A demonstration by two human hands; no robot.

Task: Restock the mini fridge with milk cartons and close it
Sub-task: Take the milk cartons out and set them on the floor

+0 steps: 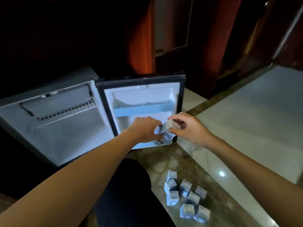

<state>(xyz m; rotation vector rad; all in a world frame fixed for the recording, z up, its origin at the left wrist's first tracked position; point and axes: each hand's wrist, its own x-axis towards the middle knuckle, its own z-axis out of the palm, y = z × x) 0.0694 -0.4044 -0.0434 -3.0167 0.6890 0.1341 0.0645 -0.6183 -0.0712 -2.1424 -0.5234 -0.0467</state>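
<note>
The grey mini fridge (49, 128) is seen standing open on the floor, its black-edged door (141, 80) swung fully out to the right. A white wire shelf (65, 110) is seen high in the cabinet. A pale blue door shelf (144, 110) runs across the upper part of the door lining.

Down in the door's bottom rack, a white lettered milk carton (166, 135) is lodged, and the left hand (144, 128) is reached onto it. Its fingers are bent down against the carton's left side, but whether it is actually gripped cannot be told.

Just beside it, a small white milk carton (172, 126) is held above the rack by the right hand (191, 129), pinched lengthwise between thumb below and curled fingers above.

Nearer, to the right, a loose cluster of white milk cartons (186, 196) is left standing on the brown marbled floor (164, 161), well apart from the fridge. A dark-clothed knee (127, 185) is seen between the arms.
</note>
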